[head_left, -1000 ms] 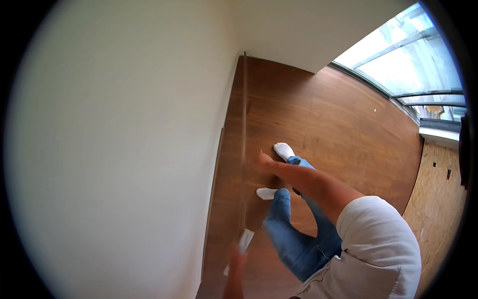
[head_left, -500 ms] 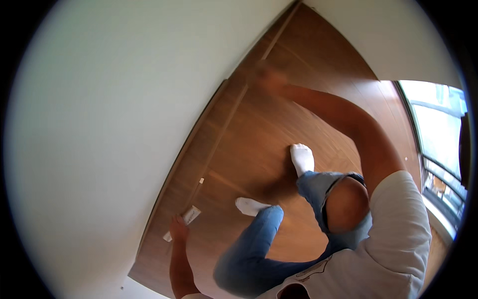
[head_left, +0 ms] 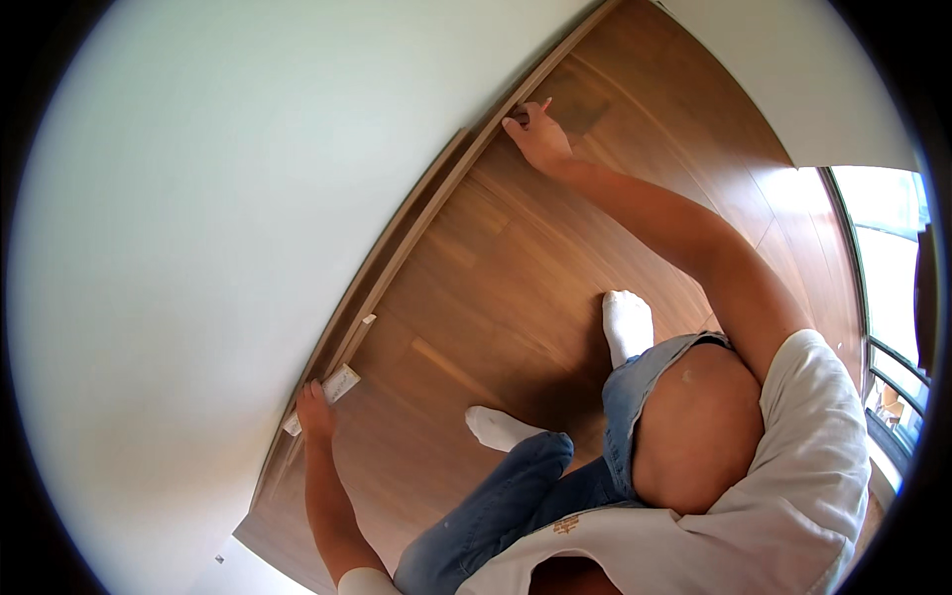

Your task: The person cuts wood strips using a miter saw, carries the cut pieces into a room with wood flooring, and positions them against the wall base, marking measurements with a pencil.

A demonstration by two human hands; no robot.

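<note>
A long, thin brown wood-look trim strip (head_left: 428, 215) runs slantwise along the foot of the white wall. My left hand (head_left: 315, 409) is closed on its near end, beside a white paper label (head_left: 342, 383) that sticks out on both sides of the fingers. A small white tab (head_left: 369, 318) sits on the strip a little farther up. Toward the far end my right hand (head_left: 542, 141) pinches the strip between thumb and fingers, with one finger raised. Part of the strip under each hand is hidden.
The white wall (head_left: 198, 248) rises close on the left. Another brown strip (head_left: 421, 185) lies against its base. My white-socked feet (head_left: 627, 322) rest on the brown wood floor (head_left: 496, 288). A window (head_left: 888, 258) is at the right.
The strip has shifted left and now lies nearer the wall. My left hand moved up and left with it. My right hand, blurred before, now shows clearly at the strip.
</note>
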